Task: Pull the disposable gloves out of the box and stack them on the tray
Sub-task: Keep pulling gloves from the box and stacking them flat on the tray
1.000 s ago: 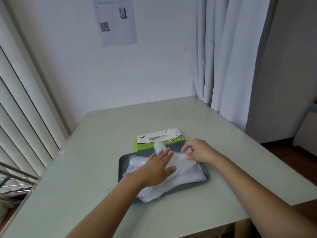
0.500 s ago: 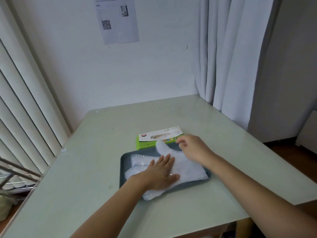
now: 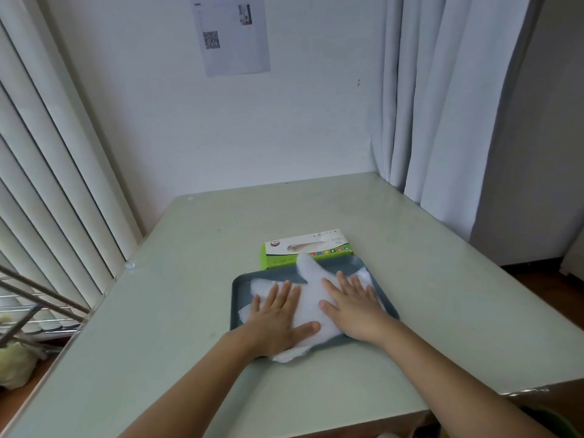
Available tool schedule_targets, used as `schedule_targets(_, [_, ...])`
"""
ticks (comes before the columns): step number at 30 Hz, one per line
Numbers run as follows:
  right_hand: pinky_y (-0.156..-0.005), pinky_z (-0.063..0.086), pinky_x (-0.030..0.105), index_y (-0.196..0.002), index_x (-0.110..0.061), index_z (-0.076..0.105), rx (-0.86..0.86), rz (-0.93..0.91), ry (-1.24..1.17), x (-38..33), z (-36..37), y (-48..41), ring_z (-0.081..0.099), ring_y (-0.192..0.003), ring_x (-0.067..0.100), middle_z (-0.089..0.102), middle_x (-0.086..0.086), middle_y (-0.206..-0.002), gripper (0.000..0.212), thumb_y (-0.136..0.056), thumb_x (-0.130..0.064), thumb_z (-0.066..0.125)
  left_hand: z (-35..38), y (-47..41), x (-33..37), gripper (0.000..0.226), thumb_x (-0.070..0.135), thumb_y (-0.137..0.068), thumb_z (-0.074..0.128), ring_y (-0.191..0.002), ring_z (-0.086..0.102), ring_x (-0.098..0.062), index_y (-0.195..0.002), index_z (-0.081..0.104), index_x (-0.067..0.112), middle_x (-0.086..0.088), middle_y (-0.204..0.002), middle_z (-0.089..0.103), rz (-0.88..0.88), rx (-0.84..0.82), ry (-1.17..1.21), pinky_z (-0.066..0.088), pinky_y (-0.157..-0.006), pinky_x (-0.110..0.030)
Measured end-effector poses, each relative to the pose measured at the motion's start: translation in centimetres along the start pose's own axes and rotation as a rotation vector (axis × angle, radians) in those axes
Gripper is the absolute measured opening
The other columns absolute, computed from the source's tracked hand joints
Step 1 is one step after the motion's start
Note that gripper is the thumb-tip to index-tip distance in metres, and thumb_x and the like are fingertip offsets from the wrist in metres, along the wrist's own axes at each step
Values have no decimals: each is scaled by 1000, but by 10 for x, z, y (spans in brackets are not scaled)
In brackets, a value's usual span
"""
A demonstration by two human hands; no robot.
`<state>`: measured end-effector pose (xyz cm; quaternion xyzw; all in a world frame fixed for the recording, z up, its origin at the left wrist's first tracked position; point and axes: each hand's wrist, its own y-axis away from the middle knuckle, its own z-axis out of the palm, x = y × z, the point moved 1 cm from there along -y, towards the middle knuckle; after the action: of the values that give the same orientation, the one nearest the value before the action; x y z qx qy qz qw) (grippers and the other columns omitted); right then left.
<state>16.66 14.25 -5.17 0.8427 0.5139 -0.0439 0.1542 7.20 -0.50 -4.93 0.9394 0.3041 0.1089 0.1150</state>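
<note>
Where two bare forearms come in from the bottom of the frame, a pale green table with a smooth, faintly glossy top is seen. Just past the wrists, at centre frame, a shallow rectangular tray of dark grey-blue, with rounded corners and a raised rim, is set flat on it. A stack of disposable gloves, thin, milky-white and slightly crinkled, is laid inside. The stack's near edge is draped over the tray's near rim onto the table, and one rounded lobe is pushed up over the far rim.

The left hand is pressed flat on the left part of the stack, fingers straight and a little spread, thumb out to the right. The right hand is laid flat on the right part in the same manner, with nothing gripped.

Directly behind the tray, a low green-and-white cardboard box is placed against or just beside the far rim. A slot is seen in its top face, though its contents cannot be made out.

Farther back, the table's far edge is met by a plain white wall, and a printed sheet with a QR code is fixed at upper centre. Vertical blinds are hung along the left and pale curtains at the upper right. Thin metal bars are crossed at the lower left.
</note>
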Motion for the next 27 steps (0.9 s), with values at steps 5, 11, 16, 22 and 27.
schedule_targets(5, [-117,-5,45,-153,-29,-4,-21,2,44,-2,-4,1,-13,-146,32,-15,8,-160,61,-100,-53,18,-8,10,-21,93,70,-90,33,-148,-16,-25,-152,-15,21,-3,-160,-21,-72,-94,13,0,-120,-47])
schedule_targets(11, [-116,18,42,-152,-25,16,-94,4,-1,-3,-40,-10,9,-147,31,-3,9,-161,68,-95,-56,36,-65,4,-34,44,45,-96,49,-118,52,-22,-131,55,19,-4,-134,54,-73,80,131,40,-96,-30])
schedule_targets(16, [-100,36,28,-138,-20,44,245,-125,-173,-6,-88,-41,45,-126,22,37,4,-144,51,-92,-41,54,-83,-29,-57,38,43,-94,54,-118,51,-15,-127,59,24,3,-135,55,-153,392,445,32,-86,-20])
schedule_targets(22, [-101,28,24,-114,-23,68,219,-299,-78,-8,-102,-100,33,-133,20,42,4,-140,36,-93,-2,48,-82,-77,-65,44,39,-93,59,-129,45,-15,-134,53,26,4,-143,49,-111,367,574,28,-92,-17])
schedule_targets(27, [-117,17,37,-115,-31,70,89,-408,46,-15,-85,-131,-2,-147,19,19,-3,-158,28,-98,-36,49,-71,-99,-72,58,33,-87,69,-120,40,-4,-140,46,26,8,-145,42,-27,283,640,25,-87,-9])
